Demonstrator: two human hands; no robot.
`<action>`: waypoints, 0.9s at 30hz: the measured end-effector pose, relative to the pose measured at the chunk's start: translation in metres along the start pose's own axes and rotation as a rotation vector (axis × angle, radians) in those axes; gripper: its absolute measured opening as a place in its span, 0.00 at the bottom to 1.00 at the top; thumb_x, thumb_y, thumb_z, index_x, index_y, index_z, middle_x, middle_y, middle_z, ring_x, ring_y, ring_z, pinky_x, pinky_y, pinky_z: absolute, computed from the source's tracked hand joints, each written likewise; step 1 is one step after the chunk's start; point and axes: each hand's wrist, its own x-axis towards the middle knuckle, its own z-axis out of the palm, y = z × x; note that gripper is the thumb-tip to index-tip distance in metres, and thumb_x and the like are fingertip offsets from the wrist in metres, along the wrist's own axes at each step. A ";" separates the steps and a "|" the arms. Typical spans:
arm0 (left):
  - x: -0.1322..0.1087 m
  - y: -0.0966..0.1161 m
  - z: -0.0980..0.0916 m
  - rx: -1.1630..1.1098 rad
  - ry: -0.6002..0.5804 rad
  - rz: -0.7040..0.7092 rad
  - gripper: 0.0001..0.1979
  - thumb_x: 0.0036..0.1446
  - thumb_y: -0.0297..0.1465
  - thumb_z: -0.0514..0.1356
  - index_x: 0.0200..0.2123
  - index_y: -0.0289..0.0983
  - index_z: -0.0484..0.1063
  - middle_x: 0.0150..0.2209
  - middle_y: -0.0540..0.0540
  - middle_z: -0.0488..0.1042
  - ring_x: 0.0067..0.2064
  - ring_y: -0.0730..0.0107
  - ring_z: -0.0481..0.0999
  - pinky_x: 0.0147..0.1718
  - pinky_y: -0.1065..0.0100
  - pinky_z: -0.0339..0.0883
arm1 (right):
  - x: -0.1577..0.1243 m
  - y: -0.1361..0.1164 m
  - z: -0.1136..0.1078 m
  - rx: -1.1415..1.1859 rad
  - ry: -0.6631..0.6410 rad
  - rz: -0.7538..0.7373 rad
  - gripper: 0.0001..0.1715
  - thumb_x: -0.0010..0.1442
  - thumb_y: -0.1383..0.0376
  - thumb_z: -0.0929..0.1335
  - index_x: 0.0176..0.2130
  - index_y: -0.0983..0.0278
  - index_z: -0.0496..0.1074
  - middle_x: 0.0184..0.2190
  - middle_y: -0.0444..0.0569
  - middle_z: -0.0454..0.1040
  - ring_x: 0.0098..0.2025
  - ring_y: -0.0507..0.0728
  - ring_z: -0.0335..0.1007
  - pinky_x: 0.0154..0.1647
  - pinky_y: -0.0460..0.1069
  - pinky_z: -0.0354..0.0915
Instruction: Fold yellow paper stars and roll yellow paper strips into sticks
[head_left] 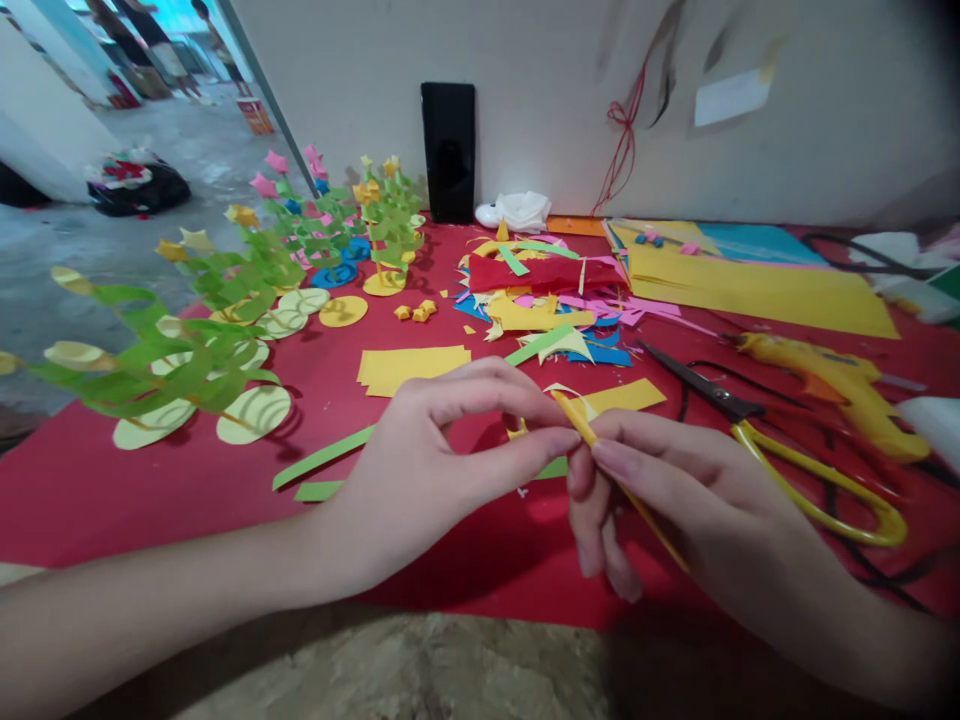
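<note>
A narrow yellow paper strip [651, 516] is pinched between both hands above the red table's front part. My left hand [457, 435] holds its upper end between thumb and forefinger. My right hand [682, 490] grips the strip just below that, and its lower end slants down under the palm. Green paper strips [322, 457] lie under and beside my left hand. Behind it is a small stack of yellow paper [409, 368]. Scissors with yellow handles [817, 480] rest open to the right, near my right hand.
Paper flowers with green stems [142, 350] stand along the left. Paper scraps [555, 300] are heaped at the back middle, before a black phone [449, 150] leaning on the wall. A yellow glue gun [840, 385] with cables lies at right. People stand far off, upper left.
</note>
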 end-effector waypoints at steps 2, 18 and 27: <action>0.000 0.000 0.000 0.008 0.006 0.005 0.02 0.48 0.26 0.61 0.27 0.38 0.73 0.30 0.51 0.72 0.30 0.75 0.70 0.29 0.74 0.64 | 0.001 0.000 0.001 -0.043 0.006 -0.015 0.13 0.60 0.62 0.59 0.27 0.64 0.65 0.17 0.42 0.68 0.15 0.46 0.62 0.17 0.42 0.56; -0.002 -0.001 -0.002 0.089 -0.048 0.016 0.04 0.49 0.25 0.60 0.24 0.37 0.69 0.29 0.52 0.69 0.32 0.75 0.69 0.32 0.75 0.63 | 0.000 0.002 0.003 -0.314 0.141 -0.131 0.10 0.59 0.65 0.59 0.27 0.62 0.63 0.16 0.40 0.66 0.14 0.46 0.61 0.15 0.41 0.56; 0.002 0.001 0.000 0.051 -0.024 -0.057 0.04 0.54 0.28 0.56 0.29 0.37 0.71 0.32 0.50 0.72 0.35 0.72 0.71 0.36 0.72 0.65 | 0.003 0.000 0.001 -0.091 0.098 -0.067 0.14 0.61 0.61 0.58 0.28 0.63 0.65 0.18 0.42 0.69 0.16 0.48 0.64 0.17 0.42 0.59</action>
